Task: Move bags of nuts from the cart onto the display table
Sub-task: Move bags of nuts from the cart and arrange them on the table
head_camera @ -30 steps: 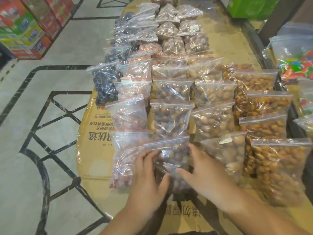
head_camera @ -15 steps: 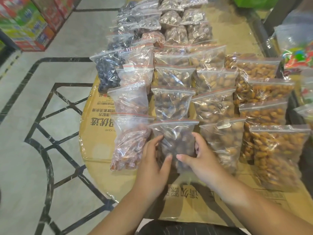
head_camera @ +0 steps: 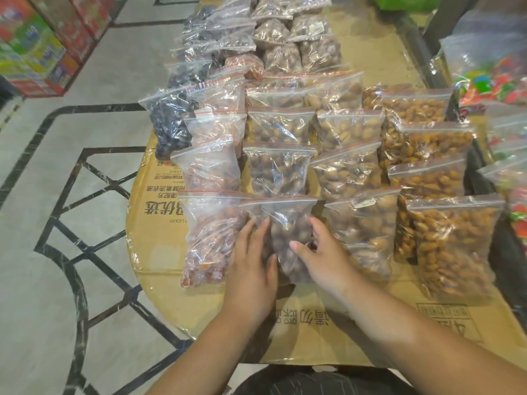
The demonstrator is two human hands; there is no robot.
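Head view: left hand (head_camera: pixel 251 260) is pressing flat against the nut bag (head_camera: pixel 288 220), right hand (head_camera: pixel 322 258) is gripping it, both covering its lower half.

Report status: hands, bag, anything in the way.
Left hand flat against bag, right hand cupping its other side. Bag down on table, front of middle row. Neighbour bags crowd both sides.
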